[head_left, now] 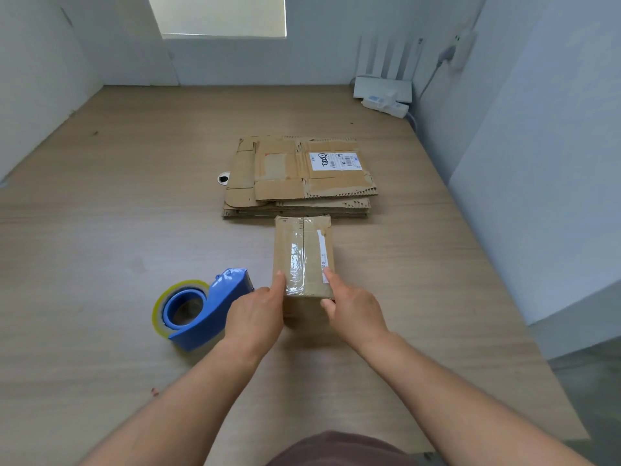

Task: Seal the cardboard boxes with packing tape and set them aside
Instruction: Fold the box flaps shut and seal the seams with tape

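A small cardboard box (304,250) stands on the wooden table, with clear tape running along its top seam. My left hand (257,314) grips the box's near left corner, thumb on top. My right hand (351,307) grips the near right corner, thumb on the top edge. A blue tape dispenser (201,306) with a roll of clear yellowish tape lies on the table just left of my left hand, touched by neither hand. Behind the box lies a stack of flattened cardboard boxes (299,176), the top one bearing a white shipping label.
A white router (383,87) with upright antennas and a power strip sit at the table's back right corner by the wall. A round cable hole (224,178) is left of the flat stack. The table's right edge (524,317) runs diagonally past my right arm.
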`<state>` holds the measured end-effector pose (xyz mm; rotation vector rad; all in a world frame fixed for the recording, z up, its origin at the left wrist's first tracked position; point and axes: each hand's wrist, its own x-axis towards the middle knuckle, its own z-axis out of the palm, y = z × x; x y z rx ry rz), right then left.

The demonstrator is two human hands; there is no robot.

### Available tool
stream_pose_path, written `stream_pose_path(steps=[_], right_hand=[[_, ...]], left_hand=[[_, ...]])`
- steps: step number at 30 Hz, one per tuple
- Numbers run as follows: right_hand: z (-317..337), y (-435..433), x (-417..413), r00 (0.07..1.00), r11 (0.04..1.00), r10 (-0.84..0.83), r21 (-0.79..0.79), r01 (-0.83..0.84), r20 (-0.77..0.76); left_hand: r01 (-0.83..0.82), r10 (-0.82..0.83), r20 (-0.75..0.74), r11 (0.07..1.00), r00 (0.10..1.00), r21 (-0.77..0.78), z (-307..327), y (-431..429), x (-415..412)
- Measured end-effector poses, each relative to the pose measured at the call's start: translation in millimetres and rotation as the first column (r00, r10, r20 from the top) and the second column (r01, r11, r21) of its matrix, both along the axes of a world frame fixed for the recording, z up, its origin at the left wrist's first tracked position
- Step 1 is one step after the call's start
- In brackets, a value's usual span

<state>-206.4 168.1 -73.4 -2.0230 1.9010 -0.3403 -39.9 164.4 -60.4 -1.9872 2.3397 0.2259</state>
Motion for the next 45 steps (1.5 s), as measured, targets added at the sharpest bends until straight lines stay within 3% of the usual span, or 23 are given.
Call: stream_pose_path(steps=[3,5,6,10,14,26,31,36,40,43,45], right_hand=[[11,-6,-9,0.977,0.984,-0.066,0.176,0.029,0.204],[19,-6,-19,0.936,0.964,-0.051,0.262,-0.045,0.348],[21,-7,-26,0.939,0.960,0.001,0.264,-0.098,0.344],[26,-16,-41,0.970,0.959,0.219,0.162,-0.234,0.106],[24,-22,-38,0.953,0.951,0.302,0.066,-0.302,0.009],[3,-20,-30,0.961,0.956,0.278,-0.098,-0.275,0.014],[10,-20,-28,0.977,0.977,0.211,0.018,-0.211,-0.010],[21,-21,-17,0.990,0.977,0.029,0.204,-0.057,0.138],[25,-17,-6,0.995,0.952,0.005,0.305,0.025,-0.095],[24,-12,-11,0.970,0.979,0.017,0.203,0.034,-0.243],[26,-11,-21,0.970,0.985,0.021,0.169,0.021,-0.244]], left_hand=[[0.019,-0.019,-0.010,1.000,1.000,-0.010,0,-2,3],[0.031,-0.031,-0.017,0.999,0.999,-0.018,-1,-4,5],[0.036,-0.037,-0.031,0.999,0.999,-0.016,-1,-6,6],[0.116,-0.096,-0.186,0.989,0.978,0.096,8,-7,16],[0.200,-0.143,-0.232,0.949,0.962,0.244,18,-14,35],[0.104,-0.097,-0.191,0.994,0.977,0.031,4,-17,17],[0.077,-0.065,-0.230,0.996,0.971,0.044,9,-12,16],[0.096,0.023,-0.498,0.973,0.867,0.212,10,-3,11],[0.071,0.217,-0.675,0.926,0.706,0.372,9,-6,3],[0.018,0.135,-0.645,0.974,0.752,0.225,15,-16,1],[-0.105,0.143,-0.647,0.990,0.749,0.098,22,-24,-1]])
